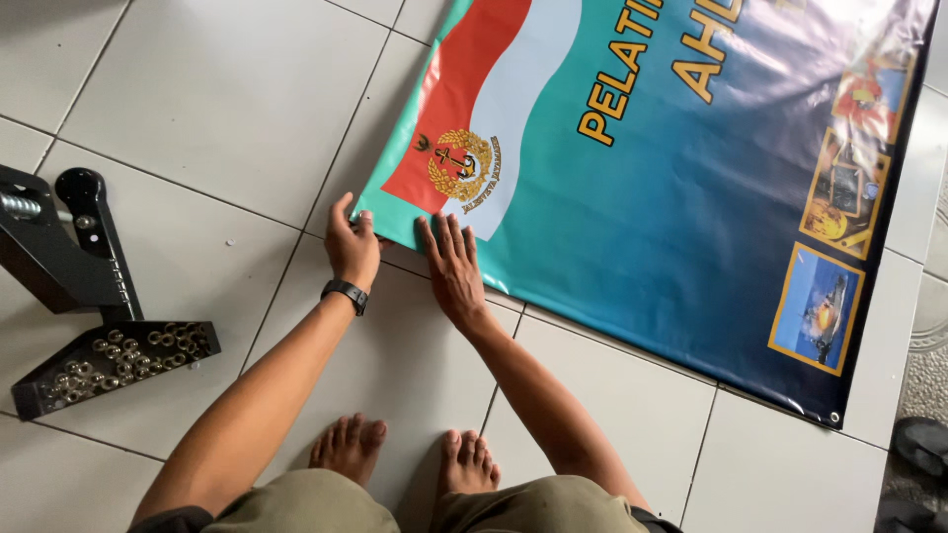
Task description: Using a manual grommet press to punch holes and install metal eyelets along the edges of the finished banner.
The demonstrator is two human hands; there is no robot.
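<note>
I am crouched on the white tiled floor [227, 89] with a printed vinyl banner [681, 188] spread flat in front of me, and its near left corner lies right under my hands. My left hand [353, 249] grips that corner: the thumb is over the top, the fingers are curled under the edge, closed narrow on the sheet. My right hand [454, 268] lies just beside it, palm down and fingers spread wide, pressing the banner's lower edge flat against the floor, holding nothing. The banner's long axis runs from this corner away to my right and slightly toward me, so the bottom edge slants down across the tiles to the far right corner, where a small metal eyelet [835, 418] sits. Its top and upper right run out of view. Bare tiles stretch open to the left of the corner and between the lower edge and my bare feet [405, 449], giving free room there. Well apart on my left stands a black eyelet press [69, 247], its tray [118, 363] full of loose brass rings. At the far right, dark sandals [918, 444] rest near the banner's corner, at the floor's edge.
</note>
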